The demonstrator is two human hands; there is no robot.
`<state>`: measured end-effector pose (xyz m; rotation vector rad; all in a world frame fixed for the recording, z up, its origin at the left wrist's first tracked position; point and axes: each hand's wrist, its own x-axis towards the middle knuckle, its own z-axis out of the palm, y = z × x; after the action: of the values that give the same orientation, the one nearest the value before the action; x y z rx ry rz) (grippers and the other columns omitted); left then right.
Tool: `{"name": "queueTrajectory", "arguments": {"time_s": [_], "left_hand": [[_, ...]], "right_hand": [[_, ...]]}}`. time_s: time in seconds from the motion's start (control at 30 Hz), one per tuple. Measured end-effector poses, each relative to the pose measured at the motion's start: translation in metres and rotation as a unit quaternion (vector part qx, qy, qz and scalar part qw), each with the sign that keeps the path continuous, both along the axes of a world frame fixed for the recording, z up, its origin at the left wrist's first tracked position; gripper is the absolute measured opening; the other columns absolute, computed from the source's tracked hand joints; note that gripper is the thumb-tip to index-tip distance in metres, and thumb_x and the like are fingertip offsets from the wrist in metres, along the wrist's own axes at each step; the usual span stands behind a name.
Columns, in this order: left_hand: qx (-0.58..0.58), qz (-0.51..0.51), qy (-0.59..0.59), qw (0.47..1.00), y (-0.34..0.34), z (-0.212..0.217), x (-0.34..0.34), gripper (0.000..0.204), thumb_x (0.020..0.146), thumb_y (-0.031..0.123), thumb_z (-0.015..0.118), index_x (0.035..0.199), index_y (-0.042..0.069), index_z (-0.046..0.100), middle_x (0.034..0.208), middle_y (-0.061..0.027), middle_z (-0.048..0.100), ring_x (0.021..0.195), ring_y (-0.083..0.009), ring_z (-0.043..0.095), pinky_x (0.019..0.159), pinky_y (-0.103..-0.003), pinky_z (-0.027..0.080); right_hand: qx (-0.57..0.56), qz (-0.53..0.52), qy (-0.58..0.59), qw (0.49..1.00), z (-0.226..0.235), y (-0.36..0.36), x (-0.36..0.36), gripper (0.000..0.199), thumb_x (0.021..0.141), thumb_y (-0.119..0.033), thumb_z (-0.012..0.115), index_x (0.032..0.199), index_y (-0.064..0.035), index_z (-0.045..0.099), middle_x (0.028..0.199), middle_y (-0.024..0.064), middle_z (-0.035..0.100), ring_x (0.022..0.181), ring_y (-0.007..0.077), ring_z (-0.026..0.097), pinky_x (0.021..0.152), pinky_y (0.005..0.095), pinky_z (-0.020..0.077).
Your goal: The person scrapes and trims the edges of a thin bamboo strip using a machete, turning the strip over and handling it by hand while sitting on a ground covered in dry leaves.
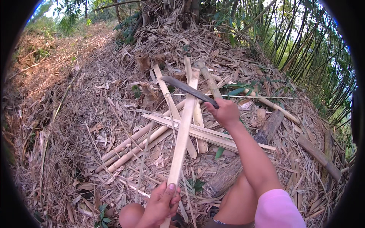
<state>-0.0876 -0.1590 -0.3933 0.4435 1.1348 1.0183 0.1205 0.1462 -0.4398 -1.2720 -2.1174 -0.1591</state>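
My left hand point(161, 203) grips the near end of a long pale split bamboo strip point(184, 129), which slants up and away from me toward the centre of the view. My right hand point(226, 111) holds the handle of a dark curved machete point(186, 88). Its blade reaches up and left across the far part of the strip, close above it. Under the strip lies a crossed heap of other split bamboo pieces point(163, 129).
Dry bamboo leaves and husks cover the ground point(76, 125). A thick dark log point(243, 159) lies by my right knee, and another bamboo length point(319, 155) at the right. Standing bamboo stems point(304, 41) rise at the back right. A cut stump point(148, 93) stands beyond the heap.
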Motion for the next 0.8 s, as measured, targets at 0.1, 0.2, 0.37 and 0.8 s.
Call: {"name": "queueTrajectory", "arguments": {"time_s": [0.1,0.2,0.37,0.8], "left_hand": [[-0.005,0.007,0.025,1.000,-0.001,-0.003,0.004,0.026,0.107,0.030,0.045,0.103,0.004,0.051,0.064,-0.0018,0.043,0.037,-0.0088,0.032,0.034,-0.026,0.027],[0.013,0.022,0.037,0.999,-0.003,-0.003,-0.004,0.027,0.107,0.030,0.046,0.102,0.004,0.051,0.064,-0.0022,0.042,0.038,-0.0092,0.033,0.035,-0.026,0.028],[0.004,-0.007,0.052,0.999,-0.008,-0.014,0.002,0.025,0.106,0.031,0.049,0.104,0.007,0.055,0.067,-0.0005,0.049,0.041,-0.0074,0.039,0.036,-0.022,0.031],[-0.013,0.020,0.054,0.998,-0.009,-0.015,-0.006,0.024,0.107,0.029,0.046,0.101,0.006,0.051,0.065,-0.0013,0.045,0.040,-0.0091,0.036,0.037,-0.024,0.030]], "right_hand": [[0.014,0.024,-0.002,1.000,-0.003,-0.016,-0.006,0.060,0.088,-0.068,0.057,0.067,-0.0115,0.057,0.061,0.0115,0.060,0.055,0.0319,0.063,0.048,0.0439,0.0475],[0.122,0.130,-0.041,0.983,0.009,-0.023,-0.011,0.060,0.089,-0.067,0.057,0.067,-0.0109,0.058,0.060,0.0122,0.060,0.055,0.0333,0.063,0.048,0.0452,0.0474],[-0.023,-0.099,0.070,0.992,-0.016,0.031,0.032,0.064,0.090,-0.070,0.052,0.066,-0.0113,0.058,0.060,0.0085,0.062,0.057,0.0295,0.066,0.049,0.0444,0.0496],[-0.152,-0.171,0.257,0.939,-0.039,0.042,0.033,0.071,0.094,-0.067,0.050,0.072,-0.0016,0.068,0.061,0.0167,0.062,0.057,0.0360,0.063,0.052,0.0452,0.0472]]}}
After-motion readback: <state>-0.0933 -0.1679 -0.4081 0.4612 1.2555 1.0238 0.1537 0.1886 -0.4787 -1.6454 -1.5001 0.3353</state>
